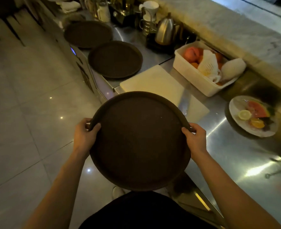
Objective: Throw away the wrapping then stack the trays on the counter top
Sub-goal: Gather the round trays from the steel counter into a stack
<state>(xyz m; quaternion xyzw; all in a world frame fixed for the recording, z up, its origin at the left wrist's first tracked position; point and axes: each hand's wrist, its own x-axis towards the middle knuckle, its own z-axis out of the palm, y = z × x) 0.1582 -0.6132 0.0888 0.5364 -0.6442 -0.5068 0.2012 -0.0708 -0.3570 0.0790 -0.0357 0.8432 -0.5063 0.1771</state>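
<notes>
**Round tray held by both rims, ready to join the others**

The held tray [139, 142] is a wide, dark, round serving tray with a raised lip, carried in the air at the near edge of the steel worktop [235, 146], partly over the floor. It looks stiff and fairly light for its width, probably plastic with a matte, slightly grippy face; it should not flex or break, but its breadth would make it swing if held by one side only. The lip at opposite sides is the sensible place to take it, and that is where it is held.

The left hand [83, 135] is closed on the left rim, thumb over the top and fingers curled beneath. The right hand [195, 139] is clamped on the right rim in the same way. Neither grip is spread wide; each pinches only the lip's thickness.

Two matching trays lie flat on the worktop farther off to the left: the middle tray [115, 59] and, beyond it, the far tray [87, 33], near each other but not stacked. A white cutting board [153, 81] lies between them and the held tray. No wrapping is visible on the held tray, so stacking looks like what remains.
</notes>
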